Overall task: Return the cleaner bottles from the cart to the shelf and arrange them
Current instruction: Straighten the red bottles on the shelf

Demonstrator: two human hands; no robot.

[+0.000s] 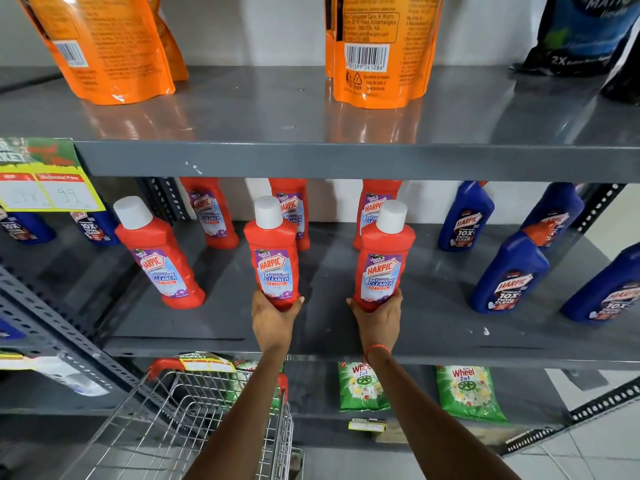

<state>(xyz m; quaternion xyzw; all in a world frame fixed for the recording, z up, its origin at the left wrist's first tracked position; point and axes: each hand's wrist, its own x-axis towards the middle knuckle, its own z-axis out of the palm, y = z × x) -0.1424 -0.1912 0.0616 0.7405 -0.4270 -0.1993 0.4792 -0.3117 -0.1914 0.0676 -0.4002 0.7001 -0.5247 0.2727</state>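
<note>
My left hand (272,317) grips the base of a red Harpic bathroom cleaner bottle (273,251) with a white cap, upright on the grey middle shelf (433,327). My right hand (379,318) grips the base of a second red bottle (382,258) a little to the right. A third red bottle (157,254) stands free at the left front. Three more red bottles (211,213) line the back of the shelf. The wire cart (180,420) with red corners sits below, under my left arm; no bottles show inside it.
Blue Harpic bottles (509,271) stand at the right of the same shelf, and more (95,225) at the far left. Orange pouches (377,50) sit on the upper shelf. Green Wheel packets (467,393) lie on the lower shelf. A yellow price tag (52,192) hangs at the left.
</note>
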